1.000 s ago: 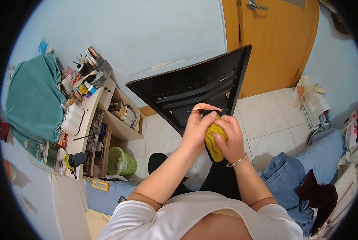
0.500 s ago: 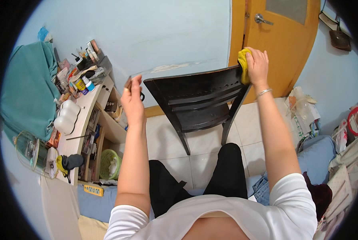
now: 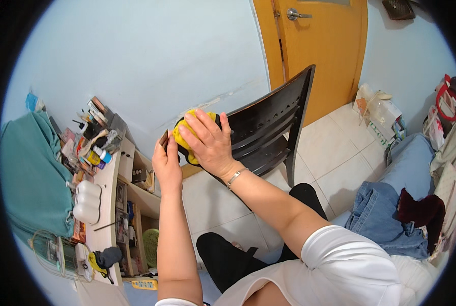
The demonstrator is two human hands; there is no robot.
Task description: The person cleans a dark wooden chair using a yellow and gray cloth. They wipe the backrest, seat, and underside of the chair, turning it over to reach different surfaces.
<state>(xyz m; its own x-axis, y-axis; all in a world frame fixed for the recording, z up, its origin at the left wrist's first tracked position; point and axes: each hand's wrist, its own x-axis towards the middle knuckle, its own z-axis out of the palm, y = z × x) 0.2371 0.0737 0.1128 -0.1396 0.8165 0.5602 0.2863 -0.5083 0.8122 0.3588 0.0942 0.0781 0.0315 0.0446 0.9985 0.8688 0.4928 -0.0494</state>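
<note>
A black wooden chair (image 3: 270,109) stands before me, its slatted back turned at a slant. My right hand (image 3: 212,147) is closed over a yellow cloth (image 3: 179,136) with dark edging, at the left upper corner of the chair back. That corner is hidden behind the hand and cloth. Just left of it, my left hand (image 3: 168,168) pinches a thin brown object (image 3: 164,139), whose kind I cannot make out. The left fingertips come close to the cloth; whether they touch it is unclear.
A cluttered white dresser (image 3: 108,178) with bottles and cosmetics runs along the left, partly under a green cloth (image 3: 32,176). A wooden door (image 3: 322,56) stands behind the chair. Jeans (image 3: 376,214) lie at right, and bags (image 3: 386,115) rest by the wall.
My right hand has carried the yellow cloth leftward from the chair back's right corner to its left one. My left hand keeps the brown object. The view has shifted, and the chair appears turned.
</note>
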